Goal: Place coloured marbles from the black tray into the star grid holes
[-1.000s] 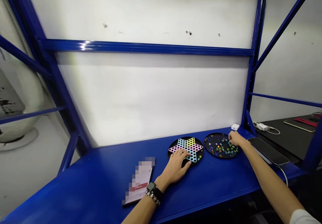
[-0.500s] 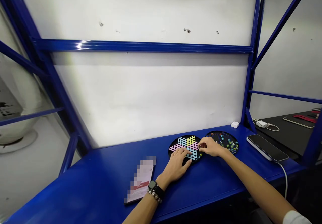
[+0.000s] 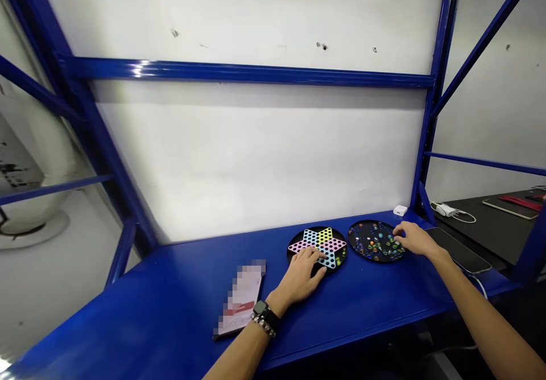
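My left hand (image 3: 303, 272) lies over the near left part of a star-shaped Chinese checkers board (image 3: 326, 239), its fingers stretched out. The board has pink, blue and yellow parts full of holes and sits in a round black tray (image 3: 294, 236). A few yellow-green marbles (image 3: 340, 260) lie in that tray by the board's lower right. At the right rim of a second round black tray (image 3: 356, 249), my right hand (image 3: 413, 239) hangs with bent fingers, the tips slightly apart. Several coloured glass marbles (image 3: 375, 243) are scattered in this second tray.
A phone (image 3: 241, 300) lies left of my left wrist on the blue tabletop (image 3: 170, 294). Right of my right hand is a dark-screened phone (image 3: 463, 250) with a white cable. A small white case (image 3: 400, 210) stands at the back, beside the blue frame post (image 3: 422, 141).
My right hand has moved right, from the star board's right side to the far rim of the marble tray. My left hand stays on the board. The view has shifted slightly.
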